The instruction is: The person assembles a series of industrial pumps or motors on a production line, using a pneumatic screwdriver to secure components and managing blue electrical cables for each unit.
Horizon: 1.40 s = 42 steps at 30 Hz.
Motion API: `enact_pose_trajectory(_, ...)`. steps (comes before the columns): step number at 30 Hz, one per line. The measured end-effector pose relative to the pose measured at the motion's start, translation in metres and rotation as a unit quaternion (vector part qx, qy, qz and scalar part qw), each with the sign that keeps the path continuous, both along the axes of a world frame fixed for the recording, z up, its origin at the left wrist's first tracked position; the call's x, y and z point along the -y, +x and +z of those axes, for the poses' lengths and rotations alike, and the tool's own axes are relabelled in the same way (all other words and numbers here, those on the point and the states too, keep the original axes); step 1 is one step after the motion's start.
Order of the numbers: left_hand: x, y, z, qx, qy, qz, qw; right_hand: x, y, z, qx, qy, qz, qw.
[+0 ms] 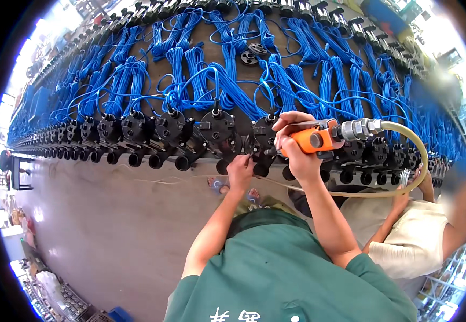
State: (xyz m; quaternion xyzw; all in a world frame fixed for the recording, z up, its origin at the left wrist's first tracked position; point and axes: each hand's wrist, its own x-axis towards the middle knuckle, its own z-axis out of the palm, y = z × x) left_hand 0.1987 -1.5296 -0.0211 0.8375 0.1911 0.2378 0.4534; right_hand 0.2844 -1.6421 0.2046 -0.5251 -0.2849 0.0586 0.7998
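Orange air screwdriver [314,140], right hand [297,153] gripping

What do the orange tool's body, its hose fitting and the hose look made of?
The orange tool in the right hand looks like moulded plastic: even colour, matte sheen. The fitting looks like bare metal: silvery, with bright glints. The hose seems soft plastic or rubber: pale yellowish, bent in a smooth curve.

Green short-sleeved shirt [292,273], white marks low on front. Sleeves end above elbows. Bare forearms, bare left hand [240,170], bare right hand [297,150]. No gloves, rings or watch. Sandals [219,186] on feet.
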Motion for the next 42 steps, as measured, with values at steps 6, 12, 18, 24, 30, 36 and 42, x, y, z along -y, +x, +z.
enact_pose_trajectory(6,0.002,0.0,-0.002,0.023,0.01,0.012,1.0,-0.026,0.003,-0.018,-0.005,-0.012,0.051,0.999)
enact_pose_trajectory(12,-0.006,-0.002,-0.013,0.039,0.056,-0.019,0.998,-0.048,0.006,-0.024,0.091,-0.077,0.007,0.993)
enact_pose_trajectory(18,-0.015,0.002,-0.017,0.016,0.076,-0.049,0.996,-0.045,0.022,-0.023,0.088,-0.072,0.064,0.991)
enact_pose_trajectory(24,-0.022,0.002,0.012,0.033,0.081,-0.066,0.994,-0.041,0.016,-0.027,0.086,-0.066,0.081,0.991)
enact_pose_trajectory(30,-0.023,0.003,0.014,0.021,0.082,-0.075,0.994,-0.044,0.012,-0.03,0.05,-0.039,0.096,0.993)
enact_pose_trajectory(36,-0.025,0.003,-0.008,0.001,0.105,-0.067,0.992,-0.036,0.02,-0.014,0.038,-0.079,0.116,0.989)
enact_pose_trajectory(42,-0.017,0.002,0.008,0.025,0.058,-0.001,0.998,-0.031,0.033,0.089,0.092,-0.001,0.095,0.991)
